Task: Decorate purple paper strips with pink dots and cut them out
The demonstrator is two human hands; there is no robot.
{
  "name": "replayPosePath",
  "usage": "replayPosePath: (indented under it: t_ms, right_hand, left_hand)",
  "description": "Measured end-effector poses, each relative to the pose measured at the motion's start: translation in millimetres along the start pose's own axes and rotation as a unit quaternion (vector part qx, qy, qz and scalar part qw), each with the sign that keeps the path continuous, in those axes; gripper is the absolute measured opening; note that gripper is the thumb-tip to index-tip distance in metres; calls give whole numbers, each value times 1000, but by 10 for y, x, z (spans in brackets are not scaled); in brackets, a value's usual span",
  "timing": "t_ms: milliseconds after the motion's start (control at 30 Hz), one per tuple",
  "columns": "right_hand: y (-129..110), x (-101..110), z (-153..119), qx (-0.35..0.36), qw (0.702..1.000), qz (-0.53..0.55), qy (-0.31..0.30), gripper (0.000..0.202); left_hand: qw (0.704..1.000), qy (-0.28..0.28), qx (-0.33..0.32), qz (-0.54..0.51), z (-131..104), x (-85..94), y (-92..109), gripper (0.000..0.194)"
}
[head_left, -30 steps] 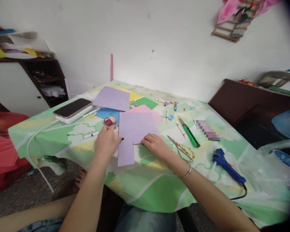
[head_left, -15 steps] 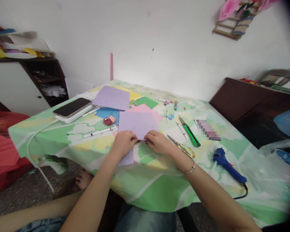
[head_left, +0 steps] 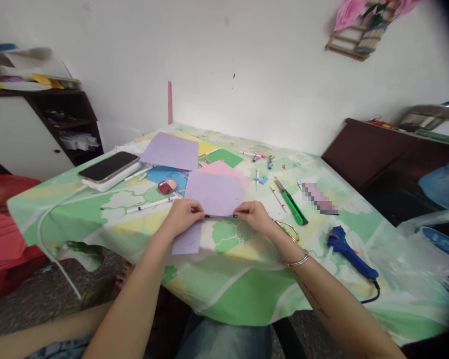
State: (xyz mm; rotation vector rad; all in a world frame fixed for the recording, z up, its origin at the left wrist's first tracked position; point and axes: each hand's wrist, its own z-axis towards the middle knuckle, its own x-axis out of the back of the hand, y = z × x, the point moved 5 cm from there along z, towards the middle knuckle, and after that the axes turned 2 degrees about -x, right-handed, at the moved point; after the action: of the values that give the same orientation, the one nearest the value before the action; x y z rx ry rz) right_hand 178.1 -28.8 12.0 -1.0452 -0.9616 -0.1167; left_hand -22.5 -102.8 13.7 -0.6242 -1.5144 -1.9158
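Moved apart: left hand (head_left: 184,215) and right hand (head_left: 255,216) — 2 grips, each pinching the flat, smooth lilac sheet (head_left: 216,192).

Left hand (head_left: 185,215) and right hand (head_left: 255,216) pinch near edge of purple sheet (head_left: 215,192), at its 7 and 5 o'clock — purple strip (head_left: 187,242) extends toward 7, partly hidden by left hand. From sheet: pink paper (head_left: 224,167) at 12, green cutter (head_left: 292,203) at 3, scissors (head_left: 290,231) and blue glue gun (head_left: 351,253) at 4, phone (head_left: 109,166) at 9
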Motion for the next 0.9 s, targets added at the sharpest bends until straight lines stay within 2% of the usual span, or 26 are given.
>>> replayPosePath:
  t_ms: [167, 300, 467, 667, 767, 900]
  right_hand:
    - [3, -7, 108, -50, 999, -15, -9, 11]
    - [50, -6, 215, -77, 996, -3, -42, 9]
    - [104, 37, 292, -58, 989, 39, -129, 10]
    - [105, 81, 227, -30, 978, 78, -191, 18]
    - [86, 64, 168, -20, 979, 69, -190, 16]
    - [66, 42, 140, -19, 987, 29, -157, 11]
  left_hand:
    - [998, -9, 12, 55, 59, -35, 7, 14]
    - [993, -44, 43, 105, 168, -86, -79, 22]
    - [985, -106, 57, 122, 266, -135, -169, 24]
    - [987, -108, 30, 111, 216, -98, -166, 23]
    - [989, -100, 12, 103, 205, -93, -160, 22]
    - [991, -90, -10, 100, 200, -73, -114, 19]
